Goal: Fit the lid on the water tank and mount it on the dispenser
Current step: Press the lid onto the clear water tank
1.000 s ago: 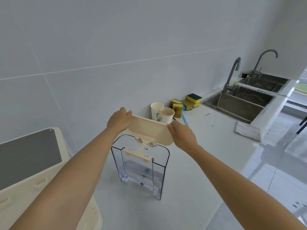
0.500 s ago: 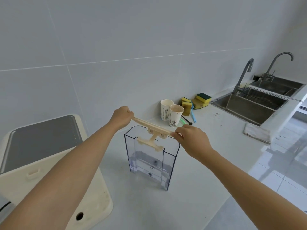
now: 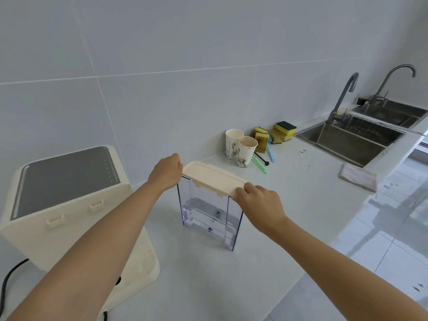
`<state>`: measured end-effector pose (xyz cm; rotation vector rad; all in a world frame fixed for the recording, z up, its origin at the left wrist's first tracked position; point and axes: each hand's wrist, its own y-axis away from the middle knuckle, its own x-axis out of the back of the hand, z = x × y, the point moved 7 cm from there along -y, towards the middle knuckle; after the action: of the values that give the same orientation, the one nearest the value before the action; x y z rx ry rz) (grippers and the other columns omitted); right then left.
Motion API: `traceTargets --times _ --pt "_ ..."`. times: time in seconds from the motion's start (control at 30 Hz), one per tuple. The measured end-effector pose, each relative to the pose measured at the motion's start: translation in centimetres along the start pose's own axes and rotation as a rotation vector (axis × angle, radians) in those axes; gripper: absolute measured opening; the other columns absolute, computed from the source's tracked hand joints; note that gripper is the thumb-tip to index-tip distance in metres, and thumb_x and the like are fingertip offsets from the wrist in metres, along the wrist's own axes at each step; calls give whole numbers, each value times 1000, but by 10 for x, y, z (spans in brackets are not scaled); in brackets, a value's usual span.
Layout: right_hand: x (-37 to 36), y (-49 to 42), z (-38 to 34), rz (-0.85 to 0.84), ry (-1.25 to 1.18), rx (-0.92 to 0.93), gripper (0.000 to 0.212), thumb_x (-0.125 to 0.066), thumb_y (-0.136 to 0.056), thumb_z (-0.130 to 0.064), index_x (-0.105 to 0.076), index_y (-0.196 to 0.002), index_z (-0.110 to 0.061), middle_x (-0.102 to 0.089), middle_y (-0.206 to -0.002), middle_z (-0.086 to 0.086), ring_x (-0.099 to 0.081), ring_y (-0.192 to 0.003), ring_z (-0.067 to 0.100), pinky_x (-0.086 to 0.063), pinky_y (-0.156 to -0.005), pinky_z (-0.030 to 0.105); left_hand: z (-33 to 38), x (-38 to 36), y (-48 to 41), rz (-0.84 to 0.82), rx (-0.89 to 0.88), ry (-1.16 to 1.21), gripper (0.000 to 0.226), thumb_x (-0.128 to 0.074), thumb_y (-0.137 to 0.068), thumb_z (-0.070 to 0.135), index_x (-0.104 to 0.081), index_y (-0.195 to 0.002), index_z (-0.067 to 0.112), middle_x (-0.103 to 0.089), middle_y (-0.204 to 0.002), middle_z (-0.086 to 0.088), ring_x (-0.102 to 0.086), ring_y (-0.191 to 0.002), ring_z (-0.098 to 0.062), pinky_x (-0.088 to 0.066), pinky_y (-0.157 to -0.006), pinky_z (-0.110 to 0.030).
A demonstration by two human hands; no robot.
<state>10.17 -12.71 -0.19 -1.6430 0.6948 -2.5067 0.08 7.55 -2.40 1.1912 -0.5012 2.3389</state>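
A clear plastic water tank (image 3: 208, 216) stands upright on the white counter (image 3: 289, 205). A cream lid (image 3: 213, 177) lies flat across the tank's top opening. My left hand (image 3: 166, 172) grips the lid's far left end. My right hand (image 3: 259, 202) holds its near right end. The cream dispenser (image 3: 69, 205), with a dark grey top panel, stands to the left of the tank and apart from it.
Two paper cups (image 3: 240, 147), yellow-green sponges (image 3: 275, 133) and thin brushes (image 3: 261, 163) sit by the wall behind the tank. A steel double sink (image 3: 361, 135) with two taps lies at the right. A grey cloth (image 3: 357, 177) rests near the counter edge. A black cable (image 3: 9, 281) trails from the dispenser.
The lid went from tilted up above the tank, its underside fittings showing, to level and down onto the tank's opening. Both hands came down with it.
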Motion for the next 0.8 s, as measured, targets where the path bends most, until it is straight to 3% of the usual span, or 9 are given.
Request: traceTargets --times 0.1,0.2,0.3,0.37,0.47,0.53,0.6,0.7,0.8 --pt "-6 2 -1 -10 4 -2 31 -89 -47 -31 -59 -50 -20 -51 -43 -4 -34 -30 10 -17 -31 17 0 -3 4 6 -43 -68 18 -28 -93 12 -39 -81 7 -49 -79 -14 -43 -73 -29 -32 -62 -35" --pt "-5 3 2 5 -68 -22 25 -80 -63 -32 -62 -57 -16 -54 -48 -2 -43 -33 15 -19 -32 19 -1 -6 6 17 -34 -66 19 -25 -94 12 -39 -82 7 -49 -79 -15 -42 -72 -29 -30 -62 -35" --pt "-15 -1 9 -62 -323 -92 31 -45 -91 -36 -60 -87 -9 -54 -70 5 -48 -57 24 -27 -43 25 -5 -8 11 68 20 41 20 -29 -94 15 -45 -91 4 -51 -93 -19 -47 -85 -32 -35 -70 -36" --pt "-21 -6 21 -114 -485 -207 37 -33 -93 -41 -55 -104 -15 -59 -86 5 -57 -74 27 -40 -57 30 -10 -8 17 136 100 193 31 -35 -94 23 -45 -113 1 -49 -117 -22 -47 -107 -35 -38 -87 -40" --pt "-32 -17 40 -197 -701 -411 44 -34 -91 -46 -46 -125 -21 -60 -116 7 -58 -102 26 -45 -78 37 -17 -15 32 214 314 551 51 -45 -89 34 -33 -130 7 -34 -138 -18 -41 -121 -32 -34 -93 -35" --pt "-45 -26 45 -269 -853 -494 51 -38 -90 -47 -38 -134 -19 -50 -133 10 -52 -114 26 -44 -87 39 -16 -26 45 208 472 738 63 -50 -85 39 -25 -136 11 -26 -144 -15 -40 -124 -32 -33 -90 -35" --pt "-56 -35 43 -339 -975 -509 59 -41 -90 -45 -29 -139 -16 -37 -145 12 -44 -125 29 -40 -97 41 -11 -37 56 171 588 826 77 -55 -81 42 -15 -141 14 -19 -149 -13 -35 -129 -33 -34 -97 -42" --pt "-72 -41 33 -492 -1153 -517 67 -42 -90 -45 -18 -144 -15 -25 -153 11 -31 -136 29 -29 -108 42 2 -50 67 95 676 888 93 -61 -77 45 -2 -144 15 -13 -153 -12 -29 -134 -35 -30 -104 -51" --pt "-85 -38 25 -627 -1297 -562 69 -45 -89 -46 -17 -144 -17 -29 -151 9 -34 -134 27 -29 -108 38 15 -68 74 -12 717 940 101 -64 -73 47 2 -143 17 -18 -153 -13 -28 -135 -34 -29 -105 -52"
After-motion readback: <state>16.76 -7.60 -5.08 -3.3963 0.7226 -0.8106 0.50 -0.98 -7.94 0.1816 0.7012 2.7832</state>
